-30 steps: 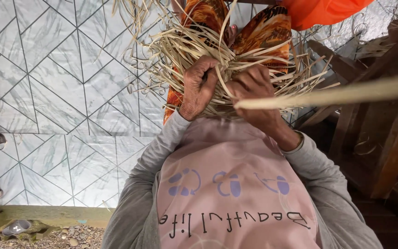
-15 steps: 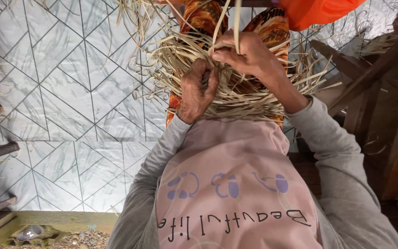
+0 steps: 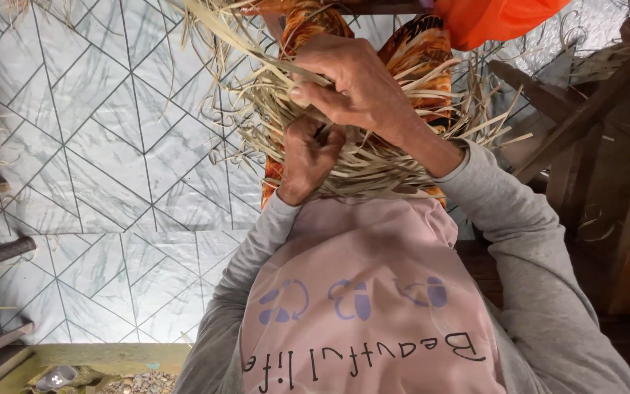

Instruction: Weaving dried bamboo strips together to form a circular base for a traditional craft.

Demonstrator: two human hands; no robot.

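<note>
Both hands, left hand (image 3: 306, 160) and right hand (image 3: 355, 84), in pale straw strips (image 3: 373, 164)

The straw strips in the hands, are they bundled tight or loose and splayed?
Loose and splayed. The straw strips fan outward past both hands, the right hand and left hand gripping only their tangled middle.

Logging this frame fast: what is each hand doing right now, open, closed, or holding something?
Left hand: closed in a fist on the straw strips.
Right hand: fingers curled, pinching straw strips at the top of the bundle.
</note>
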